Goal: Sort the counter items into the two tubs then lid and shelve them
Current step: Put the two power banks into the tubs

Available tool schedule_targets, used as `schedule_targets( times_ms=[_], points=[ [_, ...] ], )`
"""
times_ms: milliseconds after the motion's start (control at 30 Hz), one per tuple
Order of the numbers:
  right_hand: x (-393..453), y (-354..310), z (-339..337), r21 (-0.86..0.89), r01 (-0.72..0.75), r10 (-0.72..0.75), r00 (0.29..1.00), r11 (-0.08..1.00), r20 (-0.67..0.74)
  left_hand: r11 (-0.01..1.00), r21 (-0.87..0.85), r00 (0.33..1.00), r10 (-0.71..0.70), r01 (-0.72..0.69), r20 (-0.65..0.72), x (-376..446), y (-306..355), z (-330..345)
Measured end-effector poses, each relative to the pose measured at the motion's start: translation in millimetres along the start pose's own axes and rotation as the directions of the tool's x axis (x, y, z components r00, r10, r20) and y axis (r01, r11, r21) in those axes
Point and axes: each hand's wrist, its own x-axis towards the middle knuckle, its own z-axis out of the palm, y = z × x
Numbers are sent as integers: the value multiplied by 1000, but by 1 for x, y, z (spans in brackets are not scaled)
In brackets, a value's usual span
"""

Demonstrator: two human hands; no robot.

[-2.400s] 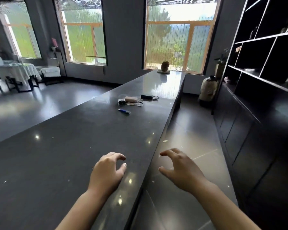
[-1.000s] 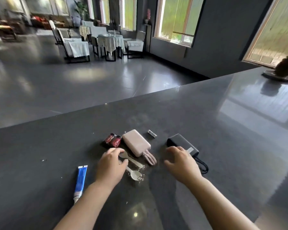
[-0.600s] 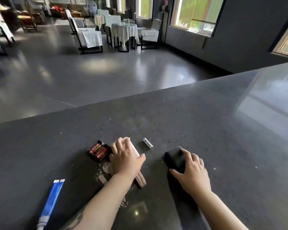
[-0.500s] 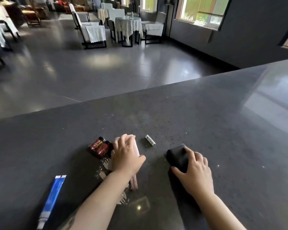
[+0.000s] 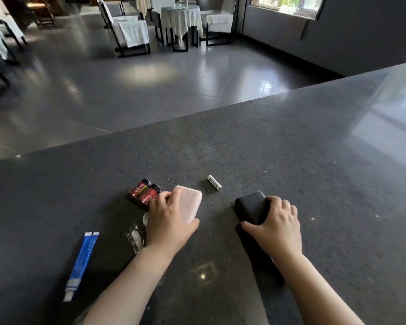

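On the dark stone counter (image 5: pixel 291 141) my left hand (image 5: pixel 168 221) grips a pink power bank (image 5: pixel 189 205), fingers on its left side and thumb at its near corner. My right hand (image 5: pixel 275 225) grips a black charger block (image 5: pixel 251 205), fingers over its right edge and thumb on its near left side. A pack of red batteries (image 5: pixel 142 192) lies just left of the power bank. A single white battery (image 5: pixel 214 182) lies between the two hands, farther back. Clear-wrapped plastic cutlery (image 5: pixel 137 236) shows beside my left wrist. A blue tube (image 5: pixel 82 262) lies at the near left. No tubs are in view.
Beyond the counter's far edge is a shiny tiled floor with cloth-covered tables (image 5: pixel 182 18) and chairs (image 5: pixel 131 31). A window (image 5: pixel 286 3) sits in the grey wall at the upper right.
My left hand has shifted on the pink power bank, uncovering its far end, and the power bank now looks slightly raised. My right hand keeps its grip on the black charger.
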Motion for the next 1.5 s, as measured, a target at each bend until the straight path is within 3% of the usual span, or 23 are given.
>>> schedule_targets(
  times_ms=[233, 433, 567, 700, 900, 1167, 1267, 1500],
  points=[
    [-13, -6, -13, 70, 87, -85, 996, 994, -20, 996, -92, 1000, -10, 11, 15, -2, 4, -15],
    [-43, -37, -40, 127, 267, -257, 962, 955, -88, 990, -128, 987, 33, -54, -157, -31, -1, -65],
    [-77, -79, -46, 156, 421, -422, 906, 894, -24, 996, -82, 974, 3, -22, -225, -73, -32, -111],
    [-126, -132, -26, 222, 559, -588, 803, 799, 94, 983, -61, 954, -181, 171, -238, -143, -91, -152],
    [-225, -230, 14, 334, 727, -800, 564, 599, 206, 872, 4, 812, -454, 489, -367, -270, -175, -224],
    [-424, -337, 46, 485, 815, -944, 222, 316, 243, 685, -148, 512, -654, 714, -557, -475, -280, -314],
    [-508, -375, 57, 529, 804, -956, 167, 273, 240, 598, -192, 419, -722, 778, -550, -553, -322, -348],
    [-671, -456, 76, 587, 789, -970, 49, 183, 237, 491, -166, 326, -758, 855, -565, -695, -401, -435]
  ],
)
